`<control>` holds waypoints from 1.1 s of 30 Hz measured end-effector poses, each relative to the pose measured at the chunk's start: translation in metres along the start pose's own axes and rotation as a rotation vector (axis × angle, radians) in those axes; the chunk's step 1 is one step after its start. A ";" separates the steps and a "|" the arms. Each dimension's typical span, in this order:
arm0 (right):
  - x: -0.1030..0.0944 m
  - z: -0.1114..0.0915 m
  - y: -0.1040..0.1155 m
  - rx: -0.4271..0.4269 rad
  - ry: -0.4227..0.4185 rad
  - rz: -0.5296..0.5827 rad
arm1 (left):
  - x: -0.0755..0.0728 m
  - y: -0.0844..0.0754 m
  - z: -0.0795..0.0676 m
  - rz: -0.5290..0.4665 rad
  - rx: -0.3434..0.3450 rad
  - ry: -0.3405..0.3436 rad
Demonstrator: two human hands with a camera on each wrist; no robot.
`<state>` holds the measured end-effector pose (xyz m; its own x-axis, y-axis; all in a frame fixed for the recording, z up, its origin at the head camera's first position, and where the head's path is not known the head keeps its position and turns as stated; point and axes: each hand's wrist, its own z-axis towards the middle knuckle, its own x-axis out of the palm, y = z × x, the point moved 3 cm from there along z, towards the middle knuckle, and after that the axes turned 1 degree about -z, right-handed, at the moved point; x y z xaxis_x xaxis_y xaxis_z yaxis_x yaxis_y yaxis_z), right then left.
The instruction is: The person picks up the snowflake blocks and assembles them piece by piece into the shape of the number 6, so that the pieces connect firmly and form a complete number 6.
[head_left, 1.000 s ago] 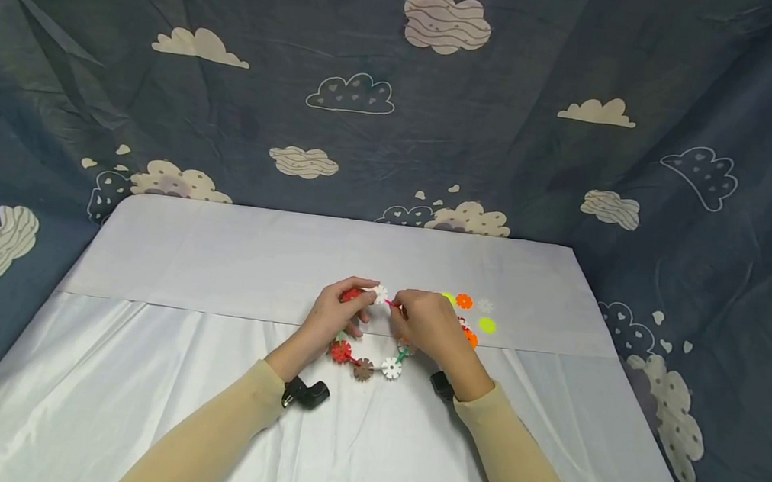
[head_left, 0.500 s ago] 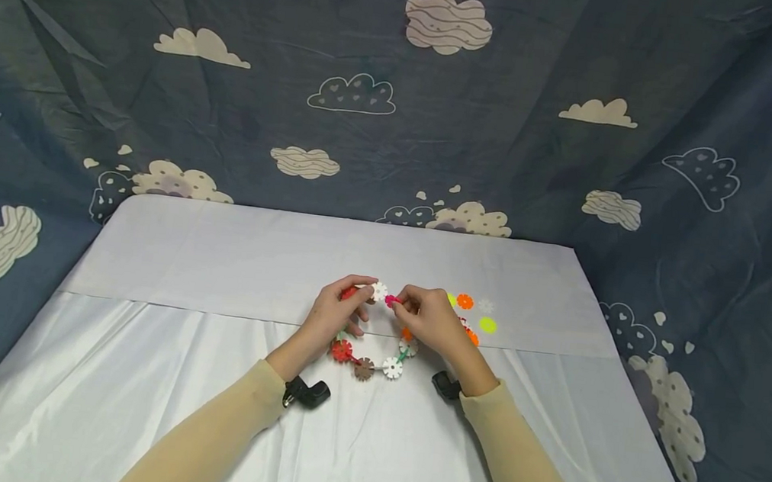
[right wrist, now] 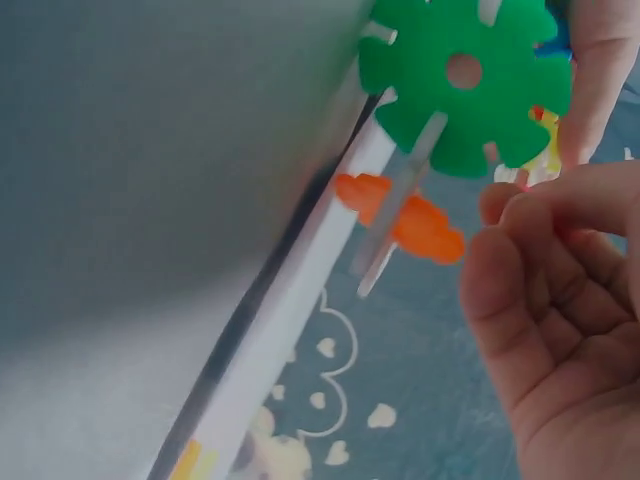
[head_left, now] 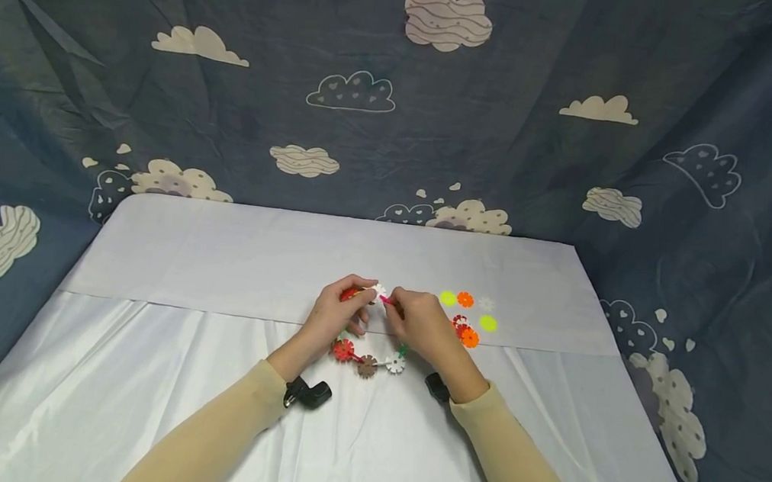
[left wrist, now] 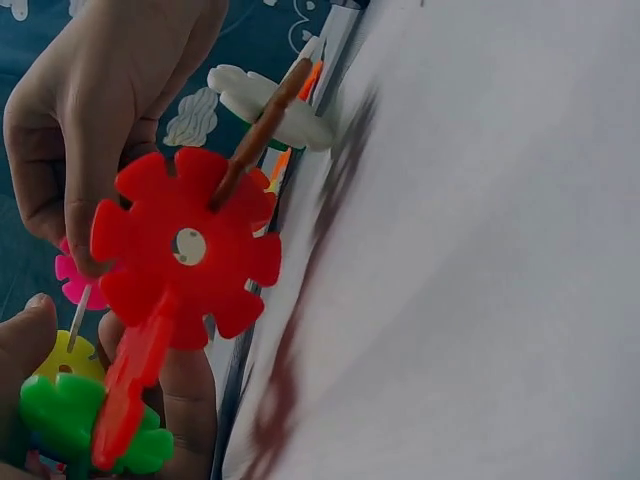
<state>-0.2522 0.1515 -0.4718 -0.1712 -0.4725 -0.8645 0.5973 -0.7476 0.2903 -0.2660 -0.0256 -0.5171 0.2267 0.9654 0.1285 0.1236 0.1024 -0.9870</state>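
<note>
In the head view a ring of slotted flower-shaped plastic discs, joined edge to edge, hangs between both hands. My left hand point(head_left: 342, 310) grips its far left part, thumb and fingers around a yellow disc point(left wrist: 62, 362) and a green disc point(left wrist: 60, 410). My right hand point(head_left: 423, 321) pinches a pink disc point(head_left: 386, 300), nearly edge-on, right at the rim of a white disc point(head_left: 379, 292). The near side of the ring shows a red disc point(head_left: 343, 350), a brown disc point(head_left: 366, 366) and another white disc point(head_left: 395, 362). An orange disc point(right wrist: 430, 232) hangs near my right fingers.
Loose discs lie right of my right hand: yellow-green discs point(head_left: 488, 323), orange discs point(head_left: 465, 299), a pale disc point(head_left: 486, 305) and red ones point(head_left: 459, 322). A white cloth point(head_left: 207, 394) covers the table. A dark cloud-print curtain point(head_left: 367, 140) hangs behind.
Between the frames the pink disc turns face-on, then edge-on again, and comes closer to the white disc. My right hand shifts slightly left; my left hand stays nearly still.
</note>
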 end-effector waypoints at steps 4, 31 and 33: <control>0.000 0.000 0.003 -0.017 -0.034 -0.051 | 0.001 -0.001 0.000 0.007 0.000 -0.002; -0.009 -0.003 -0.048 0.526 0.316 0.687 | 0.000 -0.015 -0.004 0.237 0.156 -0.074; -0.011 -0.002 -0.047 0.520 0.316 0.708 | -0.001 -0.018 -0.004 0.257 0.180 -0.092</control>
<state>-0.2763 0.1926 -0.4772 0.3654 -0.8060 -0.4657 0.0421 -0.4855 0.8732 -0.2646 -0.0291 -0.4991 0.1391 0.9819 -0.1282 -0.1006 -0.1148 -0.9883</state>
